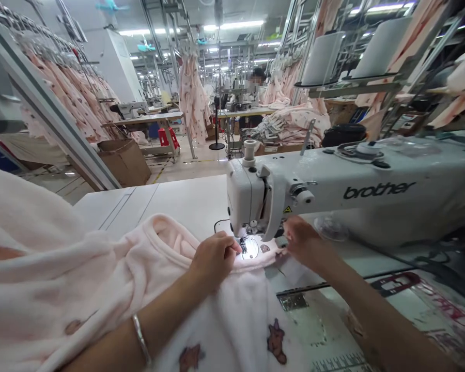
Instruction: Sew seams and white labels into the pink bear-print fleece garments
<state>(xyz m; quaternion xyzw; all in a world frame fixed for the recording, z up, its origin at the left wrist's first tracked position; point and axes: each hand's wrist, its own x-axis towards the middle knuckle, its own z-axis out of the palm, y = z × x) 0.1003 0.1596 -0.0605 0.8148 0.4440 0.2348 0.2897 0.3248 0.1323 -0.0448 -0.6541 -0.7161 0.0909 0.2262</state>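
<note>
A white sewing machine stands on the table, its lamp lighting the needle and presser foot. Pale pink fleece with brown printed figures, a garment, spreads over the left of the table and runs under the needle area. Just left of the presser foot, my left hand pinches the garment's bound edge. To the right of the needle, my right hand is closed beside the machine head, near a small ribbed grey part and the end of the garment's edge. What its fingers grip is hidden.
Two white thread cones stand above the machine. A cardboard box sits on the floor behind the table. Similar pink garments hang from overhead rails, and more lie piled behind the machine. A person is far back.
</note>
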